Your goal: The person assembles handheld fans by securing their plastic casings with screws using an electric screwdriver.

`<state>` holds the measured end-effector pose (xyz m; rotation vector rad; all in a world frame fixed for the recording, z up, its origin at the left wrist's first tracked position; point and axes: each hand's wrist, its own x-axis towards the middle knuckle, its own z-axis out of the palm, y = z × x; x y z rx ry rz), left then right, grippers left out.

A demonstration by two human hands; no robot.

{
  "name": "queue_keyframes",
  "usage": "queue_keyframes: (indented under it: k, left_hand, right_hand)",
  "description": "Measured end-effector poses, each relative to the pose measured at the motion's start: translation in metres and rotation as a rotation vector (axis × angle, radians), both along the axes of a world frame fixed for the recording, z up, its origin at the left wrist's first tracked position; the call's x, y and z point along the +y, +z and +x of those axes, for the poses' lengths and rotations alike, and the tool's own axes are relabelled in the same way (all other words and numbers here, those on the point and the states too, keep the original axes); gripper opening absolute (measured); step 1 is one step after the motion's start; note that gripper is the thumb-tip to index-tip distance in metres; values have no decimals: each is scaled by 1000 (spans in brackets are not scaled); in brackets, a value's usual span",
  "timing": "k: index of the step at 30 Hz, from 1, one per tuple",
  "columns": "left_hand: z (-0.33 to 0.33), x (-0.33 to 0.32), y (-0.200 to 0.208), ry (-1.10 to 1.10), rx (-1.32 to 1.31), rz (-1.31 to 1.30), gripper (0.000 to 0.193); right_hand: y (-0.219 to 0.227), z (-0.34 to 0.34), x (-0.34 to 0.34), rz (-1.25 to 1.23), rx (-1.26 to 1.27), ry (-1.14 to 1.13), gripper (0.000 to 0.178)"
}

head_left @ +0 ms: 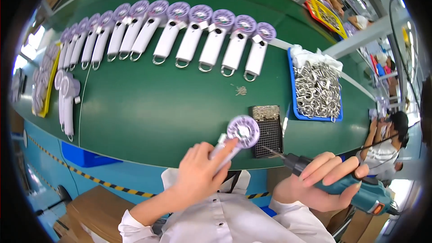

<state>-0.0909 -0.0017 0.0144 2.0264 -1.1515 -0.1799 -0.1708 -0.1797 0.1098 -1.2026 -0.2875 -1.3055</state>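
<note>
My left hand point(200, 168) is closed round the white handle of a small handheld fan point(243, 132) with a round purple head, held over the table's near edge. A teal electric screwdriver point(355, 193) rests in my right hand point(328, 177), the fingers wrapped about its body. Its thin bit point(273, 152) points left, over the near part of a black screw tray point(268, 137). Small screws fill the far rows of that tray, while its near rows show bare holes. Beyond it lies a little pile of loose screws point(241, 90).
Several white-and-purple fans point(190, 40) lie in a row along the far side. Two more fans point(67, 103) lie at left, beside a yellow tray point(50, 85) of purple parts. A blue tray point(294, 103) of metal rings stands at right. Other people sit beyond metal posts point(366, 33).
</note>
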Motion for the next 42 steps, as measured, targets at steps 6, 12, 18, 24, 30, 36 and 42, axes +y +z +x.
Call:
queue_keyframes:
  k: [6, 12, 18, 24, 30, 36, 42]
  left_hand:
    - [53, -112, 33, -91, -39, -225, 67]
    - [93, -252, -7, 27, -129, -295, 66]
    - [112, -289, -46, 226, -320, -29, 61]
    - [79, -335, -60, 319, -3, -90, 52]
    - [72, -300, -42, 230, -352, 83, 78]
    - [113, -112, 33, 203, -278, -220, 61]
    - [185, 105, 30, 972, -630, -128, 34]
  right_hand:
    - [-24, -39, -21, 280, -37, -304, 24]
    - [-30, -56, -19, 189, 80, -460, 23]
    - [-47, -67, -6, 401, 98, -444, 22]
    - [-33, -62, -8, 425, 222, -667, 30]
    - [-24, -43, -11, 469, 184, -552, 27]
    - [-31, -29, -12, 436, 163, -465, 26]
    - [-34, -12, -7, 444, 192, -491, 26]
